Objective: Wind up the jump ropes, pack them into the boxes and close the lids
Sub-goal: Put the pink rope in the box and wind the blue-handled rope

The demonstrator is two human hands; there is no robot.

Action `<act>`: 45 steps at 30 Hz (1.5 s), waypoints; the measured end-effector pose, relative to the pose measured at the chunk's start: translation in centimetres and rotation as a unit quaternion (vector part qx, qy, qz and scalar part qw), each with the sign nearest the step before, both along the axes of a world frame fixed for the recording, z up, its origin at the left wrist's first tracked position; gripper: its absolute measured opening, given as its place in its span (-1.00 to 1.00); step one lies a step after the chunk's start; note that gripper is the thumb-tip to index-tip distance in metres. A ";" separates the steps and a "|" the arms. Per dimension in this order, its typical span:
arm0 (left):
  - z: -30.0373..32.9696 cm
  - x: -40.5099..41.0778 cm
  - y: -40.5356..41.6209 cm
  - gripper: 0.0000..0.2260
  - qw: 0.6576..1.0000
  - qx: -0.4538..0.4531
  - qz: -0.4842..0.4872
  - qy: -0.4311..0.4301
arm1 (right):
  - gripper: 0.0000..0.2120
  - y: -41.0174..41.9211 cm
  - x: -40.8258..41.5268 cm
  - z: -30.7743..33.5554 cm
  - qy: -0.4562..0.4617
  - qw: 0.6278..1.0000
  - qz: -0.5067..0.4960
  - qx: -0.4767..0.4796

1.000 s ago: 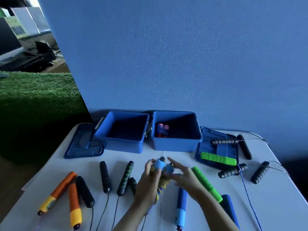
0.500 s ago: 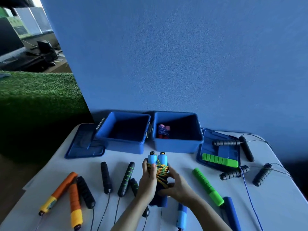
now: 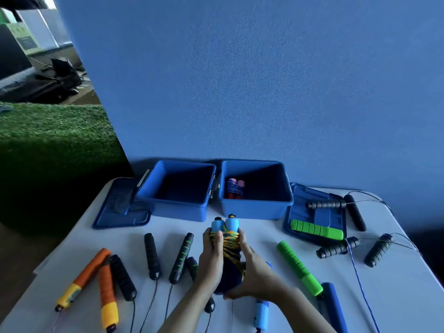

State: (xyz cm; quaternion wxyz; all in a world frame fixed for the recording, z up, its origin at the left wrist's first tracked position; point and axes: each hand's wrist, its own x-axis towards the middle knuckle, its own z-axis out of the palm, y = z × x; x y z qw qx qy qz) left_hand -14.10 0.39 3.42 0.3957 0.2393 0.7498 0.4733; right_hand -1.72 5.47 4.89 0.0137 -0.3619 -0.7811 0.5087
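Note:
A wound jump rope [image 3: 225, 239] with two light-blue handles and yellow-orange cord stands upright between my hands, just in front of the boxes. My left hand [image 3: 211, 258] grips its left side. My right hand [image 3: 254, 270] curls round its right side and lower end. Two open blue boxes stand at the back: the left box [image 3: 177, 207] looks empty, the right box [image 3: 257, 207] holds a wound rope with pink handles [image 3: 235, 188]. Their lids lie flat beside them, the left lid [image 3: 120, 207] and the right lid [image 3: 317, 217].
Loose ropes cover the white table [image 3: 396, 296]: orange handles [image 3: 84, 282], black handles [image 3: 151, 253], a black-green handle [image 3: 181, 255], green handles [image 3: 298, 267], dark ribbed handles [image 3: 336, 248] at right, blue handles [image 3: 334, 306] near me. A blue wall stands behind; artificial grass at left.
The bundle was turned from lying in my hands to standing upright, handles pointing at the boxes. Both hands slid down along its sides and hold it there.

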 end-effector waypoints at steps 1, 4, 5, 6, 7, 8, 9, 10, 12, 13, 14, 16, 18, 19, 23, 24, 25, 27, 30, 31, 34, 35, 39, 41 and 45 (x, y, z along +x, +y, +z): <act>0.2 0.1 0.0 -0.59 1.000 -0.001 0.005 0.003 | 0.40 0.2 0.1 0.0 0.004 1.000 -0.005 -0.006; 0.1 0.5 -0.1 -0.66 1.000 -0.009 -0.010 0.012 | 0.42 0.6 0.7 -0.2 0.016 1.000 -0.012 -0.023; -0.1 0.7 -0.1 -0.66 1.000 -0.006 -0.013 0.008 | 0.43 0.7 0.8 -0.4 0.017 1.000 -0.013 -0.022; -0.4 0.7 -0.1 -0.64 1.000 -0.002 -0.011 -0.001 | 0.44 0.7 0.9 -0.5 0.015 1.000 -0.012 -0.021; -0.6 0.7 -0.1 -0.59 1.000 0.001 -0.009 -0.013 | 0.47 0.7 1.0 -0.6 0.005 1.000 -0.006 -0.022; -0.9 0.6 -0.2 -0.53 1.000 -0.003 -0.009 -0.028 | 0.49 0.7 0.9 -0.4 -0.008 1.000 0.009 -0.026; -1.0 0.4 -0.1 -0.49 0.999 -0.005 -0.007 -0.046 | 0.50 0.7 0.8 -0.3 -0.021 0.999 0.027 -0.026; -1.3 0.2 -0.1 -0.49 0.998 -0.002 -0.003 -0.064 | 0.47 0.7 0.7 -0.1 -0.029 0.998 0.044 -0.022; -1.6 0.0 0.0 -0.56 0.996 0.005 0.015 -0.082 | 0.41 1.0 0.4 -0.1 -0.026 0.998 0.050 -0.008; -1.6 0.0 0.1 -0.60 0.997 0.012 0.022 -0.079 | 0.40 1.3 0.4 -0.3 -0.015 0.999 0.040 -0.009; -1.8 0.1 0.2 -0.64 0.997 0.017 0.023 -0.073 | 0.40 1.5 0.4 -0.4 -0.002 1.000 0.027 -0.014; -1.9 0.2 0.3 -0.64 0.998 0.015 0.017 -0.063 | 0.40 1.7 0.5 -0.6 0.014 1.000 0.013 -0.019; -1.8 -0.1 0.7 -0.64 0.999 0.011 0.012 -0.048 | 0.40 1.8 0.4 -0.8 0.033 0.999 0.004 -0.017; -1.5 -0.3 0.8 -0.70 0.999 0.019 0.015 -0.037 | 0.40 1.9 0.3 -0.8 0.038 0.999 -0.001 -0.021; -0.3 -0.4 2.2 -0.81 0.998 0.049 -0.013 -0.049 | 0.33 2.5 -0.3 -0.6 0.080 0.993 -0.065 -0.055; -0.2 -0.4 2.6 -0.78 0.995 0.067 -0.022 -0.074 | 0.36 2.9 -0.3 -0.2 0.082 0.991 -0.091 -0.051; -0.5 -0.4 3.3 -0.67 0.992 0.078 -0.031 -0.094 | 0.35 3.4 -0.2 -0.3 0.079 0.990 -0.113 -0.043; -1.6 -1.1 4.8 -0.36 0.989 0.058 -0.085 -0.106 | 0.21 4.6 0.2 -0.5 0.072 0.987 -0.140 -0.039; -1.6 -2.5 7.2 -0.34 0.982 0.004 -0.172 -0.075 | 0.21 6.8 0.9 -0.9 0.089 0.976 -0.191 -0.049; -0.7 -2.7 8.1 -0.35 0.981 0.000 -0.188 -0.047 | 0.18 7.6 0.9 -1.2 0.103 0.970 -0.209 -0.062; 1.8 -3.7 11.3 -0.44 0.982 0.014 -0.186 0.025 | -0.21 10.2 0.4 -0.8 0.136 0.957 -0.248 -0.060; 2.4 -4.0 12.5 -0.49 0.978 0.025 -0.194 0.069 | -0.26 11.3 0.1 -0.6 0.145 0.954 -0.257 -0.051; 1.1 -6.1 16.4 -0.40 0.939 0.101 -0.160 0.287 | -0.36 15.9 -0.8 -0.3 0.159 0.946 -0.283 -0.022; -0.8 -7.4 18.2 -0.38 0.894 0.079 -0.185 0.401 | -0.33 18.4 -1.3 -0.1 0.140 0.948 -0.286 -0.009; -3.1 -8.8 19.5 -0.09 0.850 -0.044 -0.199 0.485 | -0.44 23.4 -1.9 -0.7 0.108 0.953 -0.283 0.025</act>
